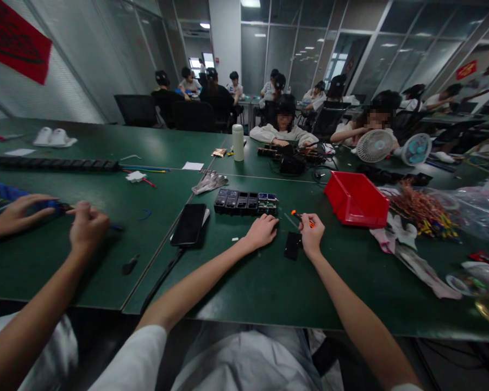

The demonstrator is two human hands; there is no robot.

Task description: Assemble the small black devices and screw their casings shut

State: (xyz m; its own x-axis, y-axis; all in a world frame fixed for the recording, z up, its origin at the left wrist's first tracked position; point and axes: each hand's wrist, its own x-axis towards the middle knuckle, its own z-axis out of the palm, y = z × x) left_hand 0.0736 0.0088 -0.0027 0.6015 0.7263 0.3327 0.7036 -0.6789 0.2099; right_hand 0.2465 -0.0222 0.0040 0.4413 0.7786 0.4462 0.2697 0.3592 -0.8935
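Observation:
My left hand (263,231) rests on the green table, its slightly bent fingers against the near right edge of a black strip of joined modules (241,202). The strip's right-end module shows exposed circuit board (267,205). My right hand (312,232) is closed around a slim orange-and-black hand tool (295,214), whose orange end points up and left. Its exact kind is too small to tell. Under and beside that hand lies a flat black plate (292,245). A thin clear strip (290,220) lies between the module strip and the tool.
Left of me a co-worker's hands (87,225) work on a blue wrapped bundle (8,191). A phone (188,224) with a cable, a glove (210,183), a bottle (238,143), a red bin (355,200), copper wires (421,206) and two fans (375,145) surround the work spot.

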